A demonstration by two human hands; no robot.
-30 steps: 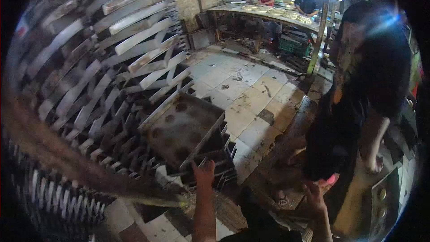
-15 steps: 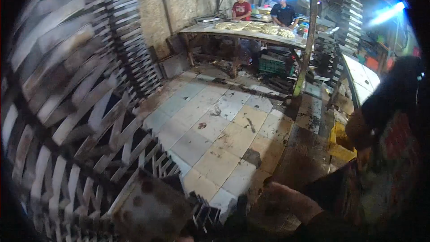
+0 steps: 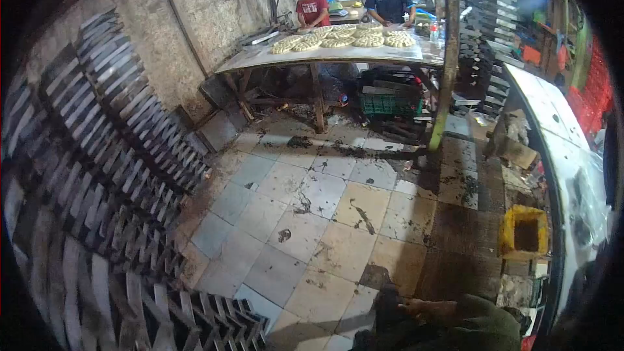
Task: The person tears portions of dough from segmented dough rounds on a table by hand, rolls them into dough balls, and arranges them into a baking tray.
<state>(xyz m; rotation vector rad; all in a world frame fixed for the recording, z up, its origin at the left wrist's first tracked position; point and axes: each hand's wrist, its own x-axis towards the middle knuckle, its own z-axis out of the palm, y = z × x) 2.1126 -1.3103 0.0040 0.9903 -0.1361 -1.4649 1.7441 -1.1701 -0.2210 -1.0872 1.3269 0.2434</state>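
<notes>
Neither of my hands can be made out in the head view. At the bottom right, a dim patch of skin [image 3: 422,309] shows beside dark cloth [image 3: 471,325]; whose it is and which body part it is cannot be told. Stacked metal trays [image 3: 143,123] lean in tall rows along the left side, and more tray edges [image 3: 221,315] reach into the lower left. Across the back, a long table [image 3: 260,60] bears several round, patterned dough-like pieces [image 3: 338,42].
Two people, one in a red shirt [image 3: 312,10] and one in dark clothes [image 3: 388,6], stand behind the table. A post [image 3: 447,65] rises before its right end. A green crate [image 3: 390,104] sits underneath. At right are a yellow container [image 3: 507,231] and a white-topped counter [image 3: 543,107].
The view has swung up and forward. My left hand, earlier at the tray stack, and my right hand have left the view. The nearby person at right has mostly gone from view.
</notes>
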